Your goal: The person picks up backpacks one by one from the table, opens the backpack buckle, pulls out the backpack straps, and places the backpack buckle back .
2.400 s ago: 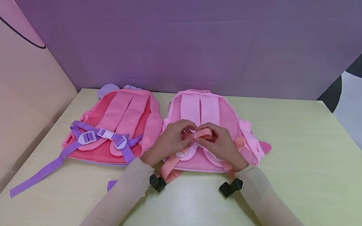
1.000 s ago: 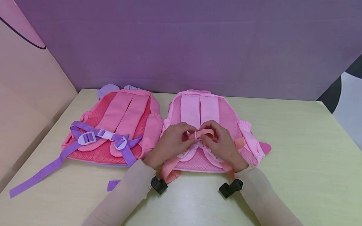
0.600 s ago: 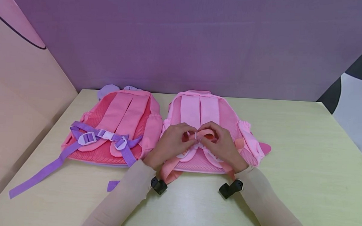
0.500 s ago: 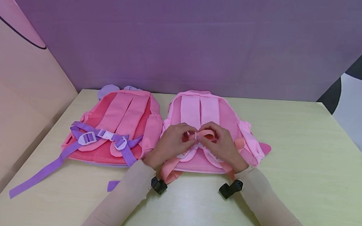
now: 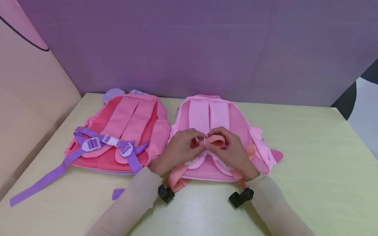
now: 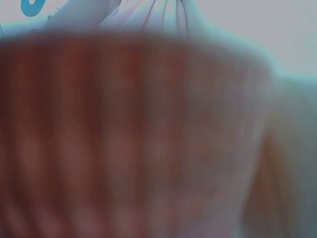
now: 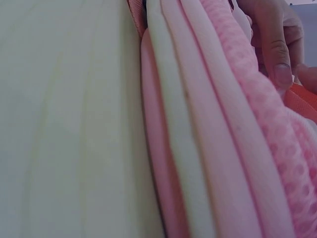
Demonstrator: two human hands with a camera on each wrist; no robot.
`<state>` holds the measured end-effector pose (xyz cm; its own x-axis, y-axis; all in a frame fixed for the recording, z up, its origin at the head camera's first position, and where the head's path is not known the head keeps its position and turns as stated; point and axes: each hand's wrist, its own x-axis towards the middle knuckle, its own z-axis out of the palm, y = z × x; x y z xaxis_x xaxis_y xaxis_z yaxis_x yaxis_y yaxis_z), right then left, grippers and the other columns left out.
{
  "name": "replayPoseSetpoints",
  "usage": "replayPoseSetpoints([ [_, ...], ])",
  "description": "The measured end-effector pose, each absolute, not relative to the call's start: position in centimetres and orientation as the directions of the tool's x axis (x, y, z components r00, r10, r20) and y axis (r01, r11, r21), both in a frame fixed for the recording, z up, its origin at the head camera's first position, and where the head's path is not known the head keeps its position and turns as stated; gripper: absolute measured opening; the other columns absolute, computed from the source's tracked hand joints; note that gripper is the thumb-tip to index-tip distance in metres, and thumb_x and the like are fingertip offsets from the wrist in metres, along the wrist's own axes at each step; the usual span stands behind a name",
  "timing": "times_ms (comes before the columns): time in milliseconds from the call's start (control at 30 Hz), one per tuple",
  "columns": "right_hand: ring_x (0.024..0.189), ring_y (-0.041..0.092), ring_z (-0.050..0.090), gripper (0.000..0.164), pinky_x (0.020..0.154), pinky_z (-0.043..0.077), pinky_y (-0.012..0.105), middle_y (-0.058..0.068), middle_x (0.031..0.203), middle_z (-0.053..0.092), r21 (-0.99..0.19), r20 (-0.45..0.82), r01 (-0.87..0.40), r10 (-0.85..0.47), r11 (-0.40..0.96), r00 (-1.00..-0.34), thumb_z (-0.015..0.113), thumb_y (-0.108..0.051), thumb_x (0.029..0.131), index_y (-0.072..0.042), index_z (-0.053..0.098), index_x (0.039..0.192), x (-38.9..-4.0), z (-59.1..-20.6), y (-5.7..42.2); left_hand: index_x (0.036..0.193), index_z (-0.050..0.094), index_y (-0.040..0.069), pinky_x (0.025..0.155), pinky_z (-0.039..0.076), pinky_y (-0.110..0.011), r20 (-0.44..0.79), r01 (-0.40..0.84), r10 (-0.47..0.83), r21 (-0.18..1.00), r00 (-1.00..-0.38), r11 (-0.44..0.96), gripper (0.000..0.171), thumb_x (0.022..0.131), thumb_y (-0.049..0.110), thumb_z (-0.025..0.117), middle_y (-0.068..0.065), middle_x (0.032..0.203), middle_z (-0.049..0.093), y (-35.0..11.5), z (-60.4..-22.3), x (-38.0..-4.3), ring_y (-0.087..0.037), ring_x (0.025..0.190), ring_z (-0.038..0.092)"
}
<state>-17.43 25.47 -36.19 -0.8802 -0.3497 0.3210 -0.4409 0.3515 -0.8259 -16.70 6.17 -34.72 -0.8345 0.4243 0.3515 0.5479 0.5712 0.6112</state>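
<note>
A light pink backpack (image 5: 218,114) lies on the table with its strap side up. Over its lower middle, both hands meet at an orange strap (image 5: 217,141), which bends into a loop beside the right fingers. My left hand (image 5: 179,148) pinches the strap at a small white strap piece (image 5: 204,142). From the other side, my right hand (image 5: 230,149) grips the looped part between thumb and fingers. In the right wrist view, a thumb (image 7: 282,74) is close to the orange webbing (image 7: 301,101). A blurred, ribbed reddish surface (image 6: 124,134) blocks most of the left wrist view.
A coral-pink backpack (image 5: 129,117) lies at the left, with purple straps (image 5: 62,167) trailing onto the table (image 5: 306,163). Its white chest buckle (image 5: 110,140) is fastened. Behind the table stands a purple panel (image 5: 204,45). More orange strap (image 5: 175,178) hangs below the left wrist.
Both hands have stayed at nearly the same spot on the strap, with slight finger shifts. The orange loop flattened around one second ago and looks wider now. The backpacks have not moved.
</note>
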Motion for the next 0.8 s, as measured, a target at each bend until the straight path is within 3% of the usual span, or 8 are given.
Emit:
replayPoseSetpoints([
  [667,0.083,0.007,0.054,0.019,0.074,0.048,0.015,0.01,0.095,0.063,-0.822,0.363,-0.473,-0.348,0.316,-0.864,0.066,-0.003,0.087,-0.002,0.057,0.103,-17.48,-36.39,25.54,0.106,0.07,0.008,0.068,0.047,-0.017,0.355,0.547,0.42,0.612,-0.836,0.571,0.026,0.082,0.017,0.074,-0.003,0.088,0.067,6.19,-34.71,-16.67,-0.013,0.076,0.058],
  [800,0.077,0.007,0.054,0.016,0.068,0.048,0.016,0.012,0.095,0.063,-0.829,0.363,-0.468,-0.342,0.306,-0.867,0.063,-0.002,0.088,0.0,0.055,0.102,-17.49,-36.39,25.54,0.105,0.07,0.008,0.068,0.047,-0.017,0.352,0.546,0.421,0.615,-0.836,0.57,0.025,0.082,0.016,0.074,-0.003,0.088,0.067,6.24,-34.66,-16.67,-0.013,0.076,0.059],
])
